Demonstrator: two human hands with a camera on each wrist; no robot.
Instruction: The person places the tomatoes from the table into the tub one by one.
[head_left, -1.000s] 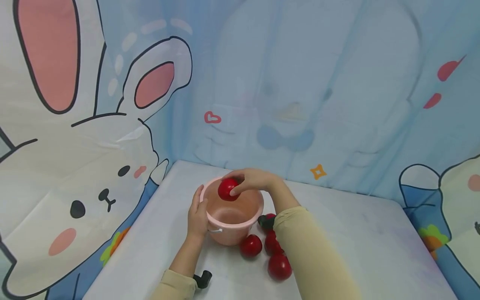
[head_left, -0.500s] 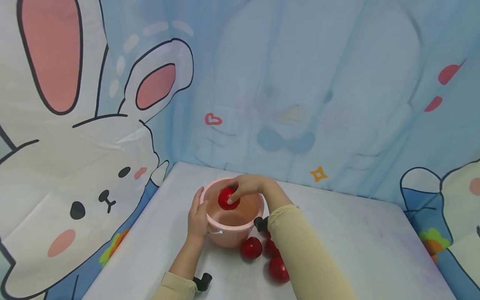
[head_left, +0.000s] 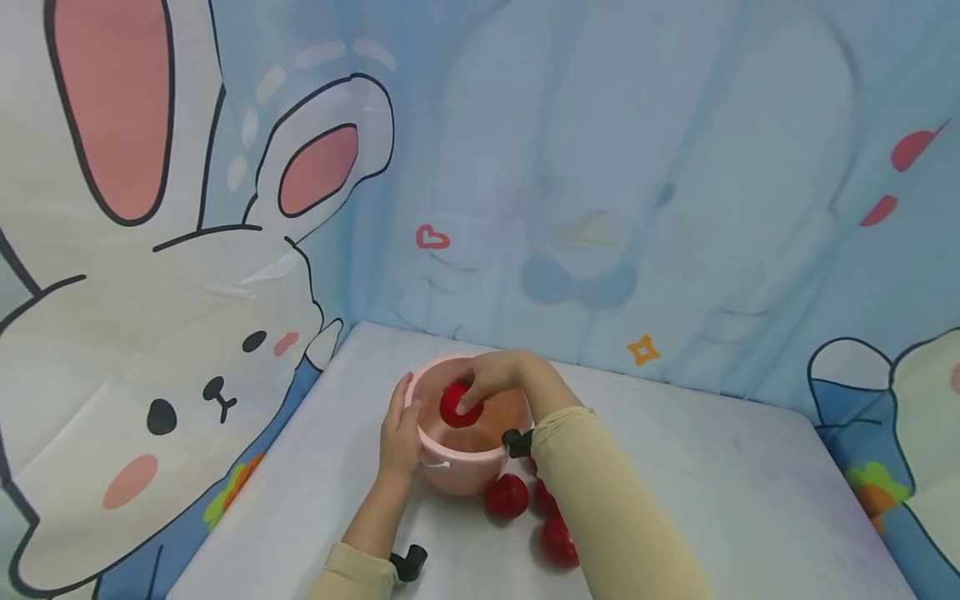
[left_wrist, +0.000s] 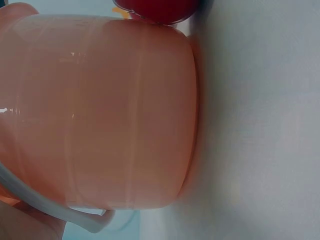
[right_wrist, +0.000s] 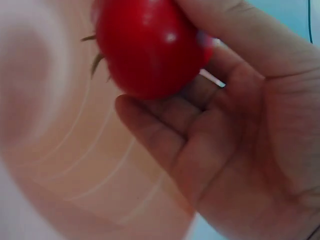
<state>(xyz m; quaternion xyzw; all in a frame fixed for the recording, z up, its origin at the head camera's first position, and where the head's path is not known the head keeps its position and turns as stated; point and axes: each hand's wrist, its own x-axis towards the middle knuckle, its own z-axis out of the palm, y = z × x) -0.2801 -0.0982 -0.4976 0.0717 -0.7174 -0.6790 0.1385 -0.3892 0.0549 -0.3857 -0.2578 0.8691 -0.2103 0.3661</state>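
Observation:
A pink bucket (head_left: 459, 478) with a pale handle (left_wrist: 45, 202) stands upright on the white table. My left hand (head_left: 400, 437) holds its left side, the fingertips near the rim. Inside the bucket's mouth, above the bottom, my right hand (head_left: 501, 377) grips a red tomato (head_left: 454, 406) between thumb and fingers. The right wrist view shows that tomato (right_wrist: 150, 50) close up, with dry green stem leaves, against the pink inner wall. In front of the bucket lies another tomato (head_left: 507, 497). Several more, such as one tomato (head_left: 558, 540), are partly hidden by my right sleeve.
The white table (head_left: 720, 492) reaches back to a blue curtain (head_left: 675, 208) with cartoon prints. A rabbit print (head_left: 225, 333) covers the left side. Black camera mounts stick out at both wrists, the right mount (head_left: 517, 443) close to the bucket's rim.
My right hand has lowered the tomato from rim height to deeper inside the bucket. The right forearm has shifted left, covering more of the tomatoes. My left hand keeps its place on the bucket.

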